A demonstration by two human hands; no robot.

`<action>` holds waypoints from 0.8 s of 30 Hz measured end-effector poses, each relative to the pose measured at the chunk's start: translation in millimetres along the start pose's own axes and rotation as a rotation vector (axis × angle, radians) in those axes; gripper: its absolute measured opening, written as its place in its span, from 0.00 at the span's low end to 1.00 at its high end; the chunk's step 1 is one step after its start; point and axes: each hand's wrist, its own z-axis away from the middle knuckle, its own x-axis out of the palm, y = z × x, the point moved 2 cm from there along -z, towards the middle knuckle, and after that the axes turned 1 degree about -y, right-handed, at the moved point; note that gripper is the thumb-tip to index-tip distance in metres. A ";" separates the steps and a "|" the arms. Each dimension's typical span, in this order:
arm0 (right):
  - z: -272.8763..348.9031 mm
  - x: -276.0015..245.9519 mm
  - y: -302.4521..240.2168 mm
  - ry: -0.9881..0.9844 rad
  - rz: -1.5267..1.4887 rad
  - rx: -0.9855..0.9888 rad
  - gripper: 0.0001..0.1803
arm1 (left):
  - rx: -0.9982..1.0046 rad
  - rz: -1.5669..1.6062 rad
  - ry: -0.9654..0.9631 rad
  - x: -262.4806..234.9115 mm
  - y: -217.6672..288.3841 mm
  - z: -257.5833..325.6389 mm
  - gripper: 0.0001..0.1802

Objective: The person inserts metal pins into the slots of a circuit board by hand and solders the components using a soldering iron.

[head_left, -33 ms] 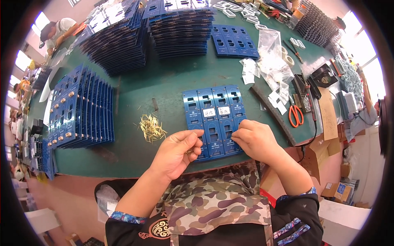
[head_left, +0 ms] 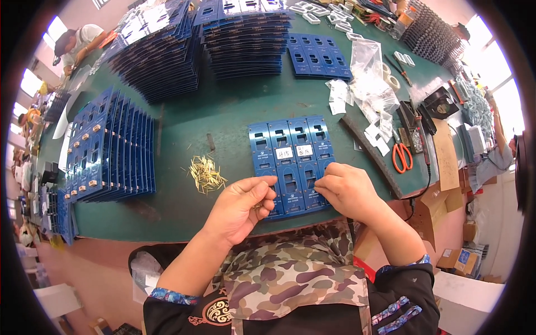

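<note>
Green tbl (head_left: 187, 125), pinkish flr (head_left: 106, 268), bright windows (head_left: 484, 47) L & R, prob. pale wall (head_left: 508, 223).

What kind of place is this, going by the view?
Probably an electronics assembly workshop: tall stacks of blue circuit boards, a heap of thin gold-coloured pins on the green table, and another person at the far left.

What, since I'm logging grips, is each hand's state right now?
Left hand: curled closed, holding what look like small gold pins.
Right hand: pinched closed at the blue board; whether it holds anything cannot be told.
</note>
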 end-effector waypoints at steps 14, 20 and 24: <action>-2.3 -2.4 6.3 -0.050 -0.161 0.053 0.09 | -0.010 0.000 -0.015 -4.6 -0.3 -1.9 0.12; 6.0 -7.8 6.4 0.061 -0.158 0.057 0.11 | -0.013 -0.008 0.003 -3.4 1.9 0.3 0.13; 10.5 -7.2 3.3 0.006 -0.058 -0.006 0.10 | -0.014 0.002 -0.011 -4.1 1.9 0.7 0.13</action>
